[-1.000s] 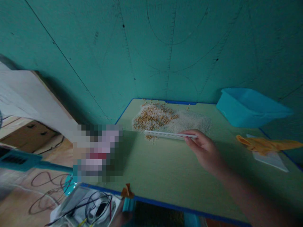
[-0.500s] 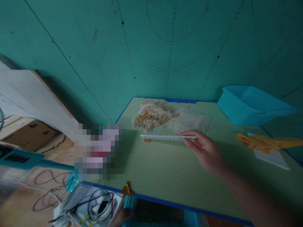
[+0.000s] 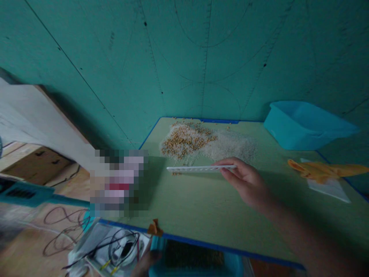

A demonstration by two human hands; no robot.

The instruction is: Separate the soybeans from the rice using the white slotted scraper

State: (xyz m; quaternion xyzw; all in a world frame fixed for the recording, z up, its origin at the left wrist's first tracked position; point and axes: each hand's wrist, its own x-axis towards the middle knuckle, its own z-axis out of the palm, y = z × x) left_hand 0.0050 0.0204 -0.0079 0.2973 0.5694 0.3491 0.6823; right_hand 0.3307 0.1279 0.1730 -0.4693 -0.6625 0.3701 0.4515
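Observation:
My right hand pinches the right end of a thin white slotted plate, seen nearly edge-on over the table. Beyond it lies a heap of yellowish round beans mixed with white grains, and a paler heap of white rice-like grains adjoins it on the right. A few loose beans show just below the plate's left end. Under the table's front edge, my left hand is closed at the left rim of a blue bin; the bin's inside is dark.
A blue basin stands at the table's back right. An orange cloth lies on a white sheet near the right edge. Left of the bin, a white box holds cables. Brown tape sticks to the table's front edge.
The white plate has tipped slightly, showing more of its slotted face, and shifted a little left. Fewer loose beans show below its left end. The left hand stays at the bin.

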